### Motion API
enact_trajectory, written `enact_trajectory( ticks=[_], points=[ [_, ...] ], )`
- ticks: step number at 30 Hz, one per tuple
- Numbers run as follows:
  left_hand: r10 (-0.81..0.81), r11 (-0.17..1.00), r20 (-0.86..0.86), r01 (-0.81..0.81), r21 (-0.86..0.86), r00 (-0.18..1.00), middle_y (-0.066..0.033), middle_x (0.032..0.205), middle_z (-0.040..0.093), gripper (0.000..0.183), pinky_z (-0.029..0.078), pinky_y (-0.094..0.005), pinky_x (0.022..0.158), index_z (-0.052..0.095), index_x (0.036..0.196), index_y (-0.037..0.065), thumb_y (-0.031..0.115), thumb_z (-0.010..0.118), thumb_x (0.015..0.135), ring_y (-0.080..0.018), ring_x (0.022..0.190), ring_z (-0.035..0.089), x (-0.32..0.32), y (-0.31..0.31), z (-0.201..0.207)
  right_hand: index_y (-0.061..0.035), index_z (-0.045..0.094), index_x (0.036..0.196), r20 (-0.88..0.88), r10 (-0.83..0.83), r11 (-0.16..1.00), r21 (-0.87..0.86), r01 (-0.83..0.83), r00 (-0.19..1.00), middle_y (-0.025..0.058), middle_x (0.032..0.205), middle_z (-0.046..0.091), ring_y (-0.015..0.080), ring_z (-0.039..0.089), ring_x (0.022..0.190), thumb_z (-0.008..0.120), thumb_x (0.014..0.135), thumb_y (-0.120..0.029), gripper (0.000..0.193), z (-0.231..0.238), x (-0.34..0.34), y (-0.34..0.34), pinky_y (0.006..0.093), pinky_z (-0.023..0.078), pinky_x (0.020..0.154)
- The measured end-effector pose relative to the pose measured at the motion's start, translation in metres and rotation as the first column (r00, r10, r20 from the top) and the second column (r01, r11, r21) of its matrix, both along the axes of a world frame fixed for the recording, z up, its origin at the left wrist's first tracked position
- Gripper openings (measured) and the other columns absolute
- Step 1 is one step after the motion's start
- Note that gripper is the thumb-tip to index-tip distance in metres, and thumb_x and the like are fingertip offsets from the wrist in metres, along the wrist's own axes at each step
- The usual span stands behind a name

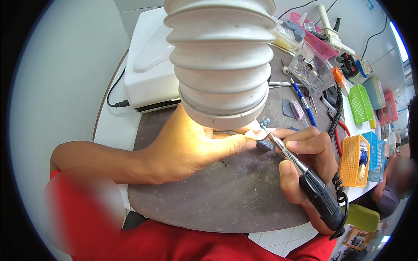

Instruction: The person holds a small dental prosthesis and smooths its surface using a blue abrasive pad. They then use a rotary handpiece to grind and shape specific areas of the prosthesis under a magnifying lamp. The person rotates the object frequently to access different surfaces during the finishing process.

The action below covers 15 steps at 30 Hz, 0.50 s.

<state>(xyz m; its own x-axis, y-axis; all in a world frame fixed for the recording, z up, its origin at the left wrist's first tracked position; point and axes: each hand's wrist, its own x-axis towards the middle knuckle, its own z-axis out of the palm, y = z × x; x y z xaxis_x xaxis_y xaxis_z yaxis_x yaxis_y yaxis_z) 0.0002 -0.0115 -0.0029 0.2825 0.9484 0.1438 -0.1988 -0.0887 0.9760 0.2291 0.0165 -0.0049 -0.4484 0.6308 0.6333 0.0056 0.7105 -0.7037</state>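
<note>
My left hand [191, 145] reaches in under the mouth of a white ribbed hose, its thumb and fingers closed on a small white piece [261, 134] with a bit of blue at its far side. The hose hides part of those fingers. My right hand [311, 148] grips a rotary handpiece [320, 198] like a pen; it has a black rear body, a silver front and a coiled black cord. Its thin tip points at the small piece and seems to meet it, though contact is hard to make out. A dark blue-grey lump [264, 146] lies just below my fingertips.
The ribbed hose [222, 65] hangs over the dark scratched worktop [217, 204]. A white machine [150, 56] stands at the back left. Rightward lie a blue pen [303, 102], red-handled pliers [338, 139], an orange basket [349, 162] and a green basket [360, 104]. Another person [387, 195] sits at the far right.
</note>
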Motion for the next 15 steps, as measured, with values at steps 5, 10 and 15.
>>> enact_trajectory(
  ticks=[5,10,15],
  points=[
    [-0.014,1.0,0.02,0.013,0.025,1.0,-0.0123,0.112,0.062,0.018,0.053,-0.0248,0.086,0.063,0.105,-0.002,-0.006,0.068,0.088,-0.0166,0.104,0.065,-0.0003,0.0013,-0.0018,0.0042,0.057,0.096,0.002,0.013,1.0,-0.022,-0.013,1.0,0.0189,0.087,0.065,0.0343,0.073,0.091,0.071,0.073,0.0,0.027,0.0012,0.001,-0.0009,0.0356,0.058,0.078],
    [0.001,1.0,0.01,-0.001,0.005,1.0,-0.0121,0.111,0.063,0.018,0.054,-0.0241,0.082,0.063,0.105,-0.002,-0.006,0.068,0.088,-0.0165,0.102,0.066,0.0,0.0,0.0019,0.0047,0.056,0.095,0.02,0.015,1.0,0.012,-0.016,1.0,0.0196,0.085,0.066,0.0335,0.074,0.089,0.071,0.073,-0.001,0.027,0.0009,0.0013,0.0002,0.0346,0.058,0.076],
    [0.001,0.999,0.001,-0.001,0.036,1.0,-0.0119,0.111,0.063,0.018,0.054,-0.0238,0.081,0.063,0.105,-0.001,-0.006,0.068,0.088,-0.0171,0.102,0.066,-0.0006,0.0005,-0.0015,0.005,0.056,0.094,0.037,-0.007,0.999,0.05,0.005,0.999,0.0206,0.085,0.067,0.0321,0.074,0.087,0.072,0.073,-0.002,0.027,0.001,0.0007,0.0013,0.0325,0.058,0.073]
  ],
)
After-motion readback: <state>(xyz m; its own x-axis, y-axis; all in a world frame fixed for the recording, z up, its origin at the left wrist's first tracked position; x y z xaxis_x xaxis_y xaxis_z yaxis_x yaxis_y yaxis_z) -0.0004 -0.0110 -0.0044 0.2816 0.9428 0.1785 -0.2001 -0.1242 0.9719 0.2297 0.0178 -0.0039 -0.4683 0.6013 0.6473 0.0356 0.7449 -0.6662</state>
